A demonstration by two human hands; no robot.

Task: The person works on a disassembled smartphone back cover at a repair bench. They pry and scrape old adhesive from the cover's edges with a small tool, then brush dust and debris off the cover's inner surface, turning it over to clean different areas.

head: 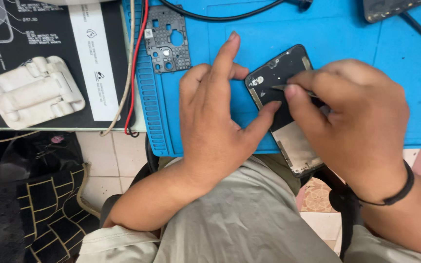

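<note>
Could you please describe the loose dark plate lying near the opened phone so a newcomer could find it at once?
Start at the blue work mat and go to its top left corner, above the left hand. There lies a flat dark grey inner plate, untouched. Unlike the opened phone beside it, it is thin and riddled with cut-out holes.

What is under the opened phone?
The opened phone lies on a blue mat, its lower end sticking out over the mat's edge above the person's lap. The left hand steadies it; the right hand covers its right side, hiding what is there.
</note>
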